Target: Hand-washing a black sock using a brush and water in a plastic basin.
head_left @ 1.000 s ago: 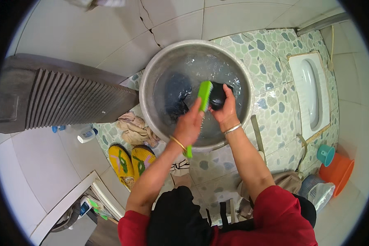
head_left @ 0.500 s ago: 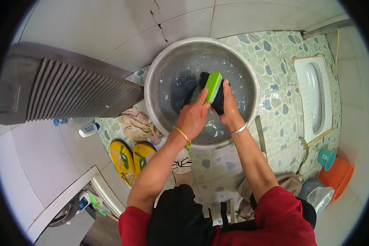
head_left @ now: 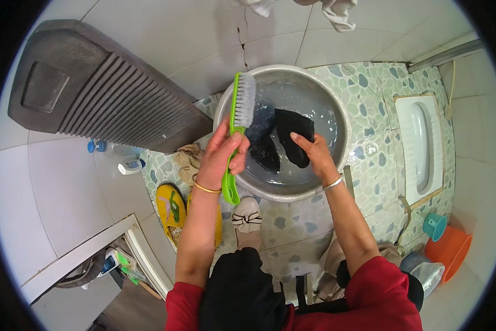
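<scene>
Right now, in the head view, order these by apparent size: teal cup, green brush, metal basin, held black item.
Metal basin
Green brush, held black item: unranked; the brush is longer, the item broader
Teal cup

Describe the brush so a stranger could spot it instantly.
Find the large round metal basin. By its left rim, the left hand holds a brush by its handle. Its bright green body and pale grey bristles distinguish it from the black item in the right hand.
</scene>
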The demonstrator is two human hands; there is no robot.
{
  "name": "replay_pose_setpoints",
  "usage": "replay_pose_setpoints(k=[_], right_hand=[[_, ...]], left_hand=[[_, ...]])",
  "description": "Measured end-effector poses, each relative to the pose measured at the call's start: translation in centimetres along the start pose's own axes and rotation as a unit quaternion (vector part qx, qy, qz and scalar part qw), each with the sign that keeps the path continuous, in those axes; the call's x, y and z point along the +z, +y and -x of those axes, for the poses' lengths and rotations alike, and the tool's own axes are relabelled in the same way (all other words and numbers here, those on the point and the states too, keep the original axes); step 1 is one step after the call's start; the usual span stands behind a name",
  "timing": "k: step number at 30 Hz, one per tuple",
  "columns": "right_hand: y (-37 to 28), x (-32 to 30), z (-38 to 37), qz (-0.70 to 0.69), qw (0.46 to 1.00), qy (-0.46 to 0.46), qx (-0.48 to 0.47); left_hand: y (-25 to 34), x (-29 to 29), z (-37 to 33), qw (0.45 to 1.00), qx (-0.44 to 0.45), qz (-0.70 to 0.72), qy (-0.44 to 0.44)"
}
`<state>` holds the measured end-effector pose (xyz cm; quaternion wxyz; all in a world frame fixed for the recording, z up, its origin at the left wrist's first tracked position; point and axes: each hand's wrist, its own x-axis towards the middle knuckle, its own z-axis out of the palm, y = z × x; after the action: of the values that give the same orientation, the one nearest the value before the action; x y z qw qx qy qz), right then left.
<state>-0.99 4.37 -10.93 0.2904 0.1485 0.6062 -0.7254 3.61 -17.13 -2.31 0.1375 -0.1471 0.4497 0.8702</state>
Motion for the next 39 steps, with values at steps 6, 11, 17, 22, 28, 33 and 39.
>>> replay_pose_setpoints(k=[6,11,17,22,28,33,39], right_hand=[[2.3,-1.3,0.0,0.012,0.997,0.074,0.019],[3.8,-1.0,-1.1,0.105,0.974,0.176,-0.097],[2.6,0.6,-0.1,0.415,0.822,0.243,-0.306],[4.2,1.8,-1.2,0.554,0.767,0.130,-0.296],[5.0,-2.8,-0.8,0.585,0.783,0.087,-0.195],[9.3,-4.5,-3.1,0.614,0.764,0.093,-0.176],[10.5,-5.9,-4.7,0.501,0.828,0.158,-0.195]], left_hand=[[-0.6,-2.7,2.4,0.667,0.351,-0.642,0.139],[-2.9,-5.4,2.9,0.621,0.142,-0.745,0.197],[-3.4,-6.0,3.6,0.596,0.147,-0.760,0.213],[-4.0,-7.6,6.4,0.707,0.255,-0.613,0.244],[-7.5,-9.4,14.5,0.790,0.146,-0.513,0.302],[-9.0,-12.4,26.7,0.763,0.185,-0.431,0.445],[-8.6,-17.6,36.4,0.691,0.162,-0.345,0.614]])
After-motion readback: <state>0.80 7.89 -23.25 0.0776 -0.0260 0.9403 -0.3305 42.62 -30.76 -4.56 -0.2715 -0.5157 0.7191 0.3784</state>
